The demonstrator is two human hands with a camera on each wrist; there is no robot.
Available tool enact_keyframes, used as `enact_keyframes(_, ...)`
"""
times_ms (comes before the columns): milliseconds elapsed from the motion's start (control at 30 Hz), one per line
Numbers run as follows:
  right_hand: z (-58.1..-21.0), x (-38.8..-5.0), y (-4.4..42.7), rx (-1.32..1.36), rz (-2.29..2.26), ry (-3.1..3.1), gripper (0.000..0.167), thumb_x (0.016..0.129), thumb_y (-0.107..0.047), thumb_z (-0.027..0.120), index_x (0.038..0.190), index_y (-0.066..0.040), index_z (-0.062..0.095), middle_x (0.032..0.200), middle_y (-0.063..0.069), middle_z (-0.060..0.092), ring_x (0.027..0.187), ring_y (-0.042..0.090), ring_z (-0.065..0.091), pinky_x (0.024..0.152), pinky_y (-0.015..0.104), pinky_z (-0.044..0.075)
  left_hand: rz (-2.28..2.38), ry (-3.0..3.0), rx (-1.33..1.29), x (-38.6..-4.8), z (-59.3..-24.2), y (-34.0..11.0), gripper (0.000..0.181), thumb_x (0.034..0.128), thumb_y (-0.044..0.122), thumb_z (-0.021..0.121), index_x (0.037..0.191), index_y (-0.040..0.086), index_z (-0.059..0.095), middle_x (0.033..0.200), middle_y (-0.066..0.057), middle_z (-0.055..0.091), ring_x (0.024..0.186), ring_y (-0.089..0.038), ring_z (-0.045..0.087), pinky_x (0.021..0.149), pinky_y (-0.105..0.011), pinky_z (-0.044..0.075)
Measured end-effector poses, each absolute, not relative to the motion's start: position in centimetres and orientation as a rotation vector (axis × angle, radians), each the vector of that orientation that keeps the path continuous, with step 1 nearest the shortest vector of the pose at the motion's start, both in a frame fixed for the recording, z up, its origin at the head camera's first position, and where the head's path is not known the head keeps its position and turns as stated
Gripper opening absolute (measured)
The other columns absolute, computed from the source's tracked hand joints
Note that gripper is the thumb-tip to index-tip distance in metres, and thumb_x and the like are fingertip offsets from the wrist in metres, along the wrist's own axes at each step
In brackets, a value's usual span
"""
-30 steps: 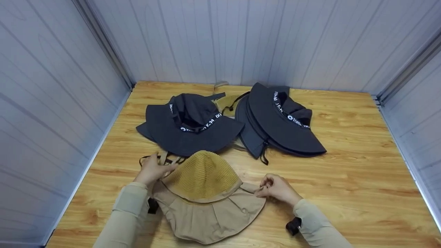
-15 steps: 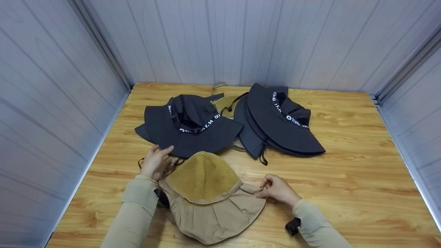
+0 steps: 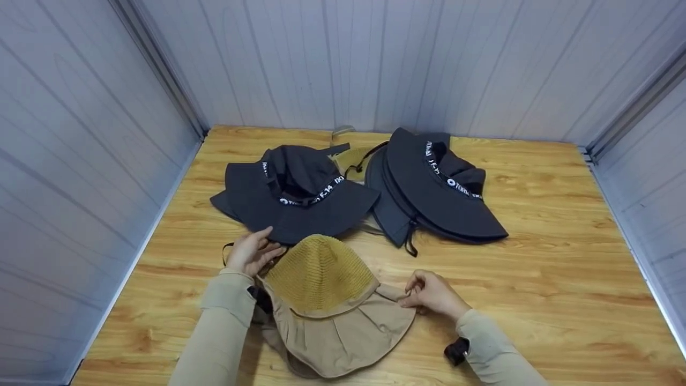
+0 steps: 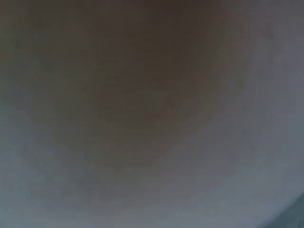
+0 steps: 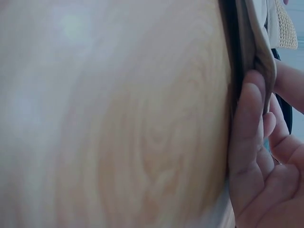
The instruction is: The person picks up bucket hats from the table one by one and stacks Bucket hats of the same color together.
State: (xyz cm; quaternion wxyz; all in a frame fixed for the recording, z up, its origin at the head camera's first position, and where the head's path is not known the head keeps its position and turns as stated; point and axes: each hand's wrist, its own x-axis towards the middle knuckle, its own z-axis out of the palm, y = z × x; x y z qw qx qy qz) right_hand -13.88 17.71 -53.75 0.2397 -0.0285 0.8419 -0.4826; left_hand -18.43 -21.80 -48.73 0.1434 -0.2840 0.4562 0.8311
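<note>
A beige sun hat with a yellow woven crown (image 3: pixel 321 273) lies at the front of the table in the head view. My right hand (image 3: pixel 433 294) pinches the right end of its beige brim (image 3: pixel 348 335); the right wrist view shows the brim cloth (image 5: pixel 254 52) between thumb and fingers. At the hat's left side is my left hand (image 3: pixel 253 253), fingers extended and spread apart, close to the crown and the dark hat behind. Part of the left brim lies folded beneath the rest. The left wrist view is only a dark blur.
Behind the sun hat sits a dark bucket hat (image 3: pixel 300 214) with a lettered band. Stacked dark hats (image 3: pixel 445 198) lie to its right, with another yellow woven crown (image 3: pixel 353 158) partly hidden between. Panel walls (image 3: pixel 353 64) border the wooden table (image 3: pixel 557 257).
My left hand has moved right and slightly up, away from the left brim edge, and the left brim has folded inward under the hat. My right hand keeps its pinch in place.
</note>
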Motion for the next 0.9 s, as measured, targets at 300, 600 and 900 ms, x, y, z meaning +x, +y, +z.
enact_keyframes(300,-53.8,-13.9,17.7,-0.082,-1.345,2.286,0.031,0.073,-0.010,0.086,0.090,-0.004,0.062,0.067,-0.001,0.047,0.052,0.011,0.051,0.048,0.024,0.050,2.399,1.235,-0.873,-18.8,-49.0,-21.9,0.082,0.1030,0.012,0.048,0.158,0.019,-0.013,0.166,-0.012,-0.011,0.147,-0.031,0.025,0.115,-0.039,0.039)
enact_keyframes(600,-53.8,-13.9,17.6,-0.093,-1.371,2.255,0.032,0.073,-0.009,0.086,0.091,-0.002,0.060,0.068,-0.001,0.046,0.053,0.011,0.050,0.048,0.024,0.049,2.376,1.182,-0.906,-19.6,-47.6,-22.2,0.075,0.1028,0.014,0.048,0.160,0.017,-0.001,0.164,-0.011,0.008,0.120,-0.021,0.042,0.103,-0.028,0.049)
enact_keyframes(900,-53.8,-13.8,17.8,-0.082,-1.360,2.275,0.032,0.073,-0.011,0.087,0.090,-0.002,0.061,0.067,-0.002,0.045,0.052,0.010,0.051,0.048,0.024,0.050,2.347,1.308,-0.743,-19.8,-44.1,-22.0,0.085,0.1042,0.019,0.048,0.157,0.025,-0.018,0.161,-0.015,0.001,0.137,-0.031,0.030,0.112,-0.041,0.043)
